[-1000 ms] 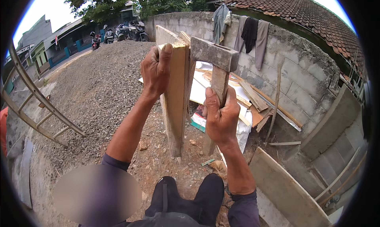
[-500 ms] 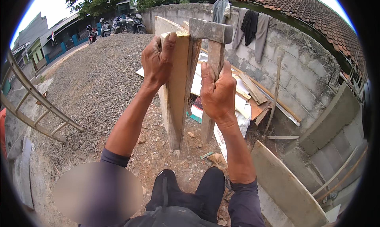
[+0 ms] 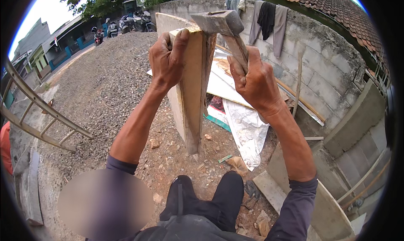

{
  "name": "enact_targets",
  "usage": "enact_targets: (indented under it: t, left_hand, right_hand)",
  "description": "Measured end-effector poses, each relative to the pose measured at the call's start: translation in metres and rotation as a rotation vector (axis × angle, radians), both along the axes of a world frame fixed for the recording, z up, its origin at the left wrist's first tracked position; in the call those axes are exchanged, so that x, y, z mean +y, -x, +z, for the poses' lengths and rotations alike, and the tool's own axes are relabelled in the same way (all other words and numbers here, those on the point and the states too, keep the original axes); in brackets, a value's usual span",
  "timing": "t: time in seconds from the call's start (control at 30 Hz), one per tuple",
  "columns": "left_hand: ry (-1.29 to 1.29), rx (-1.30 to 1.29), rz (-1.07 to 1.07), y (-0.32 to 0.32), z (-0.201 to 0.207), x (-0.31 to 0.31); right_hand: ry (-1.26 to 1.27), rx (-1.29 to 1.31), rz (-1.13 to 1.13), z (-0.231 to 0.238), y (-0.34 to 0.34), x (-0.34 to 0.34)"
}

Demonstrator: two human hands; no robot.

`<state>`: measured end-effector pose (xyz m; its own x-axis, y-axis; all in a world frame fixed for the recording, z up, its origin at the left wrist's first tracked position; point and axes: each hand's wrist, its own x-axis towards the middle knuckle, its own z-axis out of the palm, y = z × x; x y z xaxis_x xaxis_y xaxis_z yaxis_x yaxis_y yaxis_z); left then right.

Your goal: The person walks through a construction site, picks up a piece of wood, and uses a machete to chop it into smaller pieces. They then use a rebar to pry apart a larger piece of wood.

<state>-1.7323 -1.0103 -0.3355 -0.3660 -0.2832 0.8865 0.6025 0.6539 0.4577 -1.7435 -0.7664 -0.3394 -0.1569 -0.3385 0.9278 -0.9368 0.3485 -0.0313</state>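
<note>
The ground (image 3: 168, 165) is bare dirt strewn with stones. A gravel heap (image 3: 105, 77) rises far left, with a ladder (image 3: 38, 115) beside it. The plank (image 3: 191, 89) stands on end on the dirt; right of it lie silver sheeting (image 3: 248, 131), boards (image 3: 269, 190) and, perhaps, paper scraps (image 3: 237, 165).

Hammer handle (image 3: 239, 51) mostly hidden inside right hand (image 3: 256, 83). Plank (image 3: 194, 94) top edge partly covered by left hand (image 3: 167, 60). Ladder (image 3: 38, 115) cut off at left. Blurred patch below.
</note>
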Motion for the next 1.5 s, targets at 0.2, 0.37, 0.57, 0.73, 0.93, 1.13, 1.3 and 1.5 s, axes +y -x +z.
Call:
enact_targets:
  t: [0.2, 0.37, 0.57, 0.73, 0.93, 1.13, 1.3, 1.5]
  left_hand:
    - [-0.032, 0.001, -0.084, -0.014, -0.001, 0.023]
    - [-0.079, 0.016, -0.104, -0.013, 0.002, 0.032]
    - [-0.045, 0.004, -0.032, -0.018, -0.001, 0.025]
    - [-0.058, 0.021, -0.04, -0.015, -0.002, 0.028]
    - [-0.047, 0.018, -0.029, -0.013, 0.001, 0.03]
    - [0.003, 0.043, 0.039, -0.007, 0.001, 0.016]
    - [-0.057, 0.037, 0.034, -0.007, -0.003, 0.029]
    - [-0.009, 0.001, 0.162, -0.009, -0.001, 0.012]
  right_hand:
    - [0.338, -0.626, 0.282, -0.016, -0.05, -0.004]
    - [0.63, -0.321, 0.332, -0.054, -0.068, -0.005]
    - [0.443, -0.515, 0.273, -0.053, -0.068, -0.008]
    - [0.794, -0.074, 0.519, -0.003, -0.088, 0.01]
    - [0.257, -0.466, 0.067, -0.03, -0.051, -0.018]
    - [0.239, -0.482, 0.185, -0.027, -0.058, -0.016]
    - [0.402, -0.876, 0.628, -0.056, -0.03, -0.019]
    - [0.516, -0.466, 0.416, -0.005, -0.072, 0.014]
